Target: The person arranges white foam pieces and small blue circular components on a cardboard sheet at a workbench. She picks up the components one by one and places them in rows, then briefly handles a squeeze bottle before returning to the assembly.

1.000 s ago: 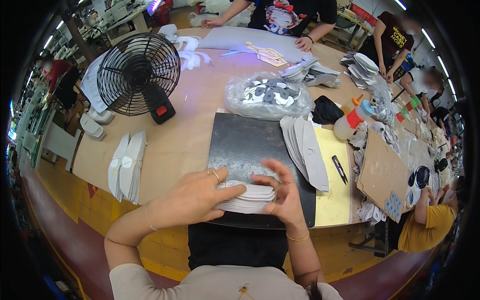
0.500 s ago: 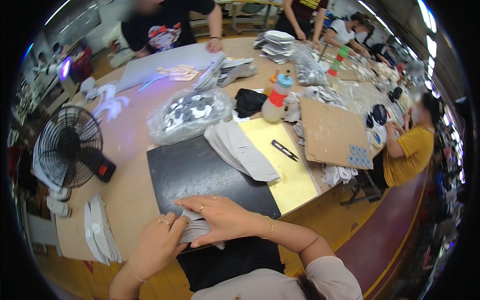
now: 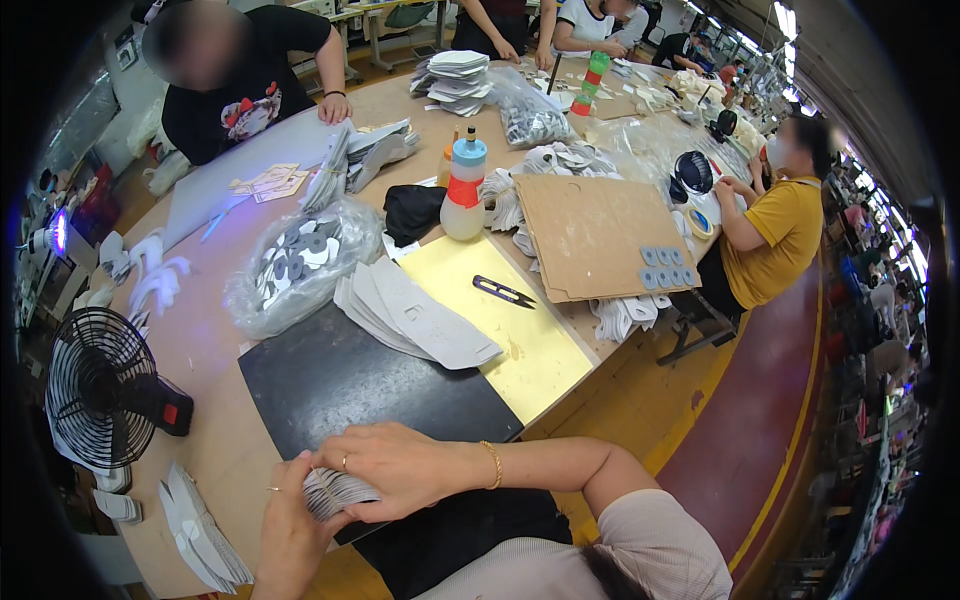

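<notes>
Stack of grey cut pieces [image 3: 338, 492]: gripped by fingers of both left hand [image 3: 290, 520] and right hand [image 3: 400, 468], now pulled off black mat [image 3: 350, 375] toward its near edge.

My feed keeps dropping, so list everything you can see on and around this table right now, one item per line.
stack of cut pieces: one, pale grey, between both hands at the near edge
black mat: one, under the hands
fanned pieces: one pile, grey, on the mat's far edge
yellow sheet: one, right of the mat
snips: one, black, on the yellow sheet
plastic bag of pieces: one, clear, beyond the mat
squeeze bottle: one, blue cap, orange band
cardboard: one, brown, right
fan: one, black, left
white pieces: one pile, near left
other people: several, far side and right
left hand: grip on the stack
right hand: grip on the stack
</notes>
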`<state>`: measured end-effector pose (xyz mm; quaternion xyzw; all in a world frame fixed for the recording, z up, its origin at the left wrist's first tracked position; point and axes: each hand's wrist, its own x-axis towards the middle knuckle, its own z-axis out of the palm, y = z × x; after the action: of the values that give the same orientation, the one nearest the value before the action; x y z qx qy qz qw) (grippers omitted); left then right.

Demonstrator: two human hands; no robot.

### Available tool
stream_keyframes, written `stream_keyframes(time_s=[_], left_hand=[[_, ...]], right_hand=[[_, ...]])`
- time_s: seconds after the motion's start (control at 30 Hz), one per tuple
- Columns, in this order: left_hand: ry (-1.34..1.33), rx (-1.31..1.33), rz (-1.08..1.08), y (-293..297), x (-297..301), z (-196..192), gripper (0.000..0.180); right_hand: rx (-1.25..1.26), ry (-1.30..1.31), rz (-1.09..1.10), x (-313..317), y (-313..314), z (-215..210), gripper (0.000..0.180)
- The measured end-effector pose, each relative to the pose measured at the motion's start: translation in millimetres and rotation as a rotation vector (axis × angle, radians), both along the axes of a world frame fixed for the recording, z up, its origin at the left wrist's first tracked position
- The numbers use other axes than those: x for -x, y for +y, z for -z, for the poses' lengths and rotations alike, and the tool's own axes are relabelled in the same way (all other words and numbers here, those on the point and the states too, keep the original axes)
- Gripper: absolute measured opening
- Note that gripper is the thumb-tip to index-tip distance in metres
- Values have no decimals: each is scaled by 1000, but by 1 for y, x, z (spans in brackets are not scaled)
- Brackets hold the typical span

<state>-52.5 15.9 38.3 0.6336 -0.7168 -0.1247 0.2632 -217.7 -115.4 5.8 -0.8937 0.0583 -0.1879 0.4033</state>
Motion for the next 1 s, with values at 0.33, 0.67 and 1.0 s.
stream_keyframes(time_s=[0.33,0.67,1.0], left_hand=[[767,-229,85,24,-18,18,106],[1428,150,-434,65,-51,62,73],[1751,265,-170,135,-81,33,62]], right_hand=[[-741,412,-353,4,-35,-22,66],[-1082,128,-355,0,9,18,60],[-948,156,-202,-21,3,28,47]])
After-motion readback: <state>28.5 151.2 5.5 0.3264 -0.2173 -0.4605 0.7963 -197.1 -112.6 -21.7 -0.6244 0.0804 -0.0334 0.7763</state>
